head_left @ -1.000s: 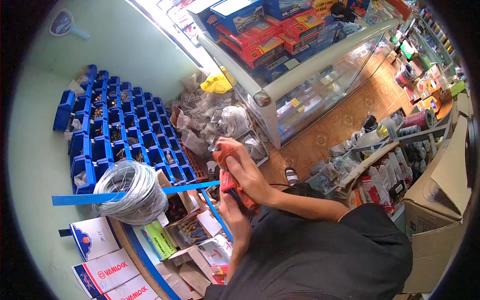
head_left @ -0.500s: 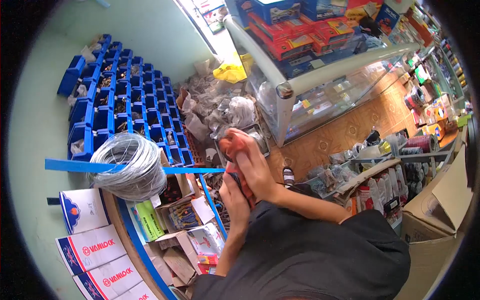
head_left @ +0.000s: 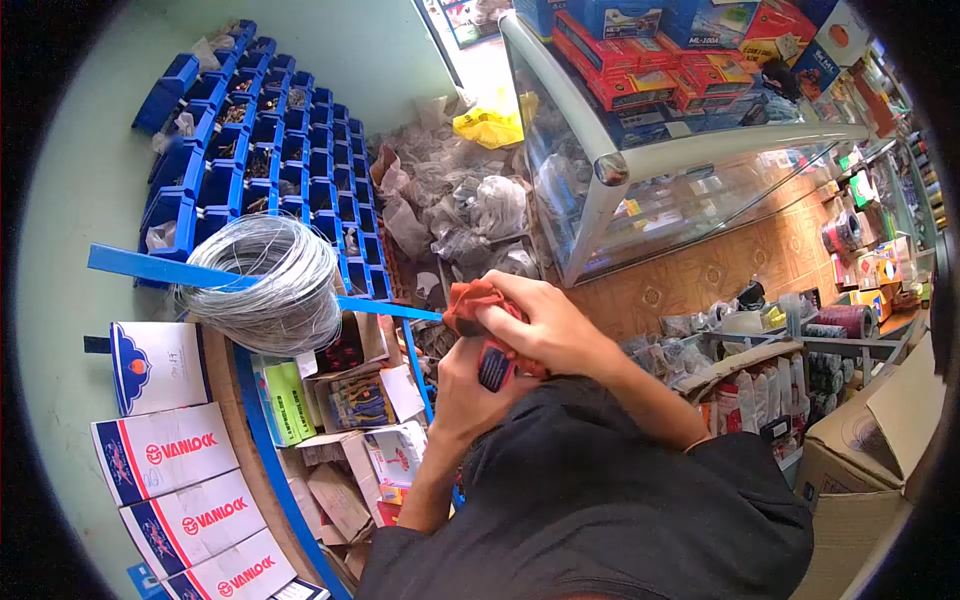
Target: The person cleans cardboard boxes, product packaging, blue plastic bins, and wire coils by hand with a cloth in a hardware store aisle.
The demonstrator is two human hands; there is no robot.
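Just in front of my body, both hands are close together on something red. My right hand (head_left: 545, 325) is closed around a crumpled orange-red cloth (head_left: 472, 303). Below it, my left hand (head_left: 468, 390) is wrapped round a red object with a dark label (head_left: 495, 368); its exact kind is hidden by my fingers. The cloth lies against the upper part of that object. A blue metal bar (head_left: 390, 308) runs behind the hands from the left, through a coil of silver wire (head_left: 270, 280).
Blue parts bins (head_left: 262, 160) hang on the left wall. Plastic bags (head_left: 460, 210) heap behind my hands. A glass display case (head_left: 610, 165) bears red and blue boxes. VANLOCK boxes (head_left: 190, 450) stand lower left, an opened carton (head_left: 870, 410) at right.
The view has shifted. My right hand and the cloth now sit lower and closer to my left hand, and the red object has turned so its dark label shows.
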